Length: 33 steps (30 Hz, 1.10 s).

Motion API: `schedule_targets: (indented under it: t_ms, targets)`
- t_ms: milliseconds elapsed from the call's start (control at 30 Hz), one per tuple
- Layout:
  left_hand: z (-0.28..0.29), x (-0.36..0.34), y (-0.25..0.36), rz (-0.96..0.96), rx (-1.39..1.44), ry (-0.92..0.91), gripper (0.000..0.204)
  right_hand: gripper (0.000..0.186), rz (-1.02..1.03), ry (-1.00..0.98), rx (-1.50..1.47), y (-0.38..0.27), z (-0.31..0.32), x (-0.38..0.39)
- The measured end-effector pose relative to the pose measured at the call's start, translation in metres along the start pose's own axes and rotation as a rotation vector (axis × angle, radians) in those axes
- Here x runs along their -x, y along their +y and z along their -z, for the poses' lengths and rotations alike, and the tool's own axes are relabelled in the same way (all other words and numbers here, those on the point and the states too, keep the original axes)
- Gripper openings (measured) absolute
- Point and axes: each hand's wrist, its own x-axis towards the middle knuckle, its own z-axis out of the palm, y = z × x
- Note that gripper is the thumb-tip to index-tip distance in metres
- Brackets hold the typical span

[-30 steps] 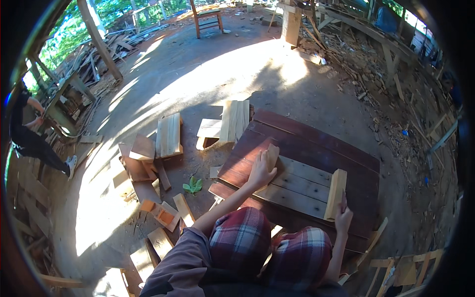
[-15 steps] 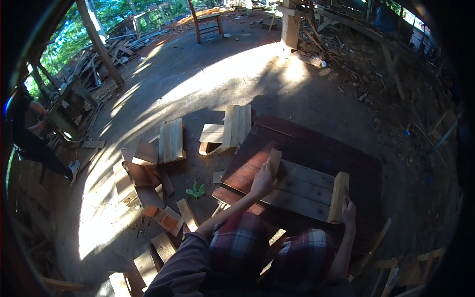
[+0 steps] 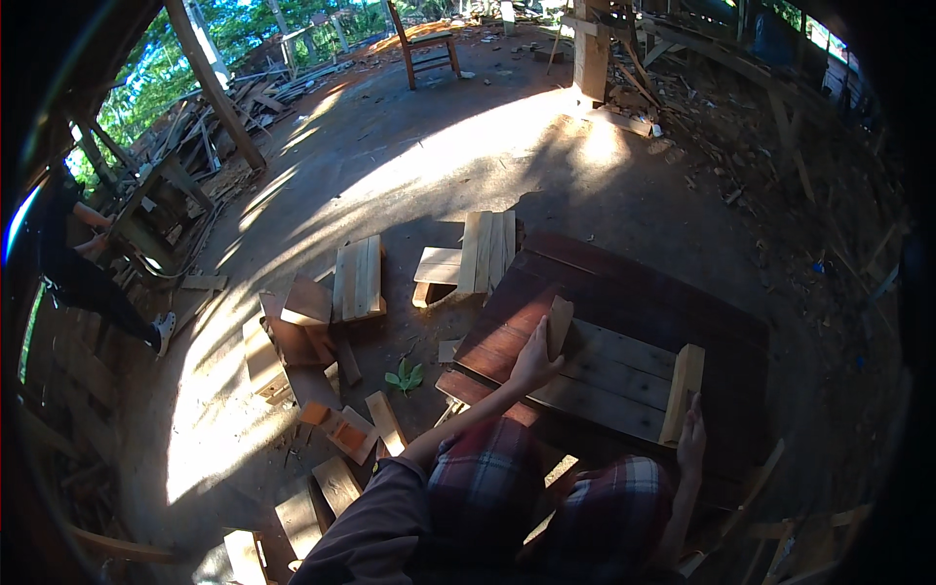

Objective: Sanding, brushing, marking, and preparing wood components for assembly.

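Note:
A slatted wooden panel (image 3: 614, 380) with pale wooden blocks at both ends lies across a dark reddish-brown board (image 3: 634, 273) in front of my plaid-covered knees. My left hand (image 3: 536, 361) grips the short upright block (image 3: 560, 325) at the panel's left end. My right hand (image 3: 691, 439) holds the outer side of the longer batten (image 3: 682, 390) at the right end, fingers pointing upward along it and partly in shadow.
Several small wooden assemblies (image 3: 359, 278) and offcuts (image 3: 385, 419) lie left and beyond, near a green leafy sprig (image 3: 404, 375). Another person (image 3: 78, 244) works at a wooden bench (image 3: 146, 224) on the left. A chair (image 3: 429, 58), a post (image 3: 591, 63) and scrap piles stand farther back.
The whole view has shifted, so the scene sits slightly farther right in the picture. My right hand's fingers look a little straighter along the batten; both hands remain at the panel's ends.

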Motion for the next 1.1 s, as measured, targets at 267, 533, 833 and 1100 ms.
schedule_targets:
  t_ms: [267, 533, 833, 1100]
  targets:
    - [-0.001, -0.001, 0.008, 0.036, 0.053, -0.039, 0.095, 0.051, 0.032, -0.049, 0.111, 0.011, 0.010, -0.095]
    - [0.001, 0.004, 0.012, 0.065, 0.096, -0.014, 0.096, 0.048, 0.005, -0.051, 0.064, 0.006, 0.013, 0.026]
    - [-0.005, -0.003, 0.006, -0.028, -0.017, -0.017, 0.094, 0.044, 0.095, 0.020, 0.119, 0.016, 0.017, -0.070]
    - [0.004, -0.006, -0.014, 0.004, -0.085, -0.020, 0.086, 0.045, 0.013, 0.028, 0.099, 0.009, 0.002, -0.064]
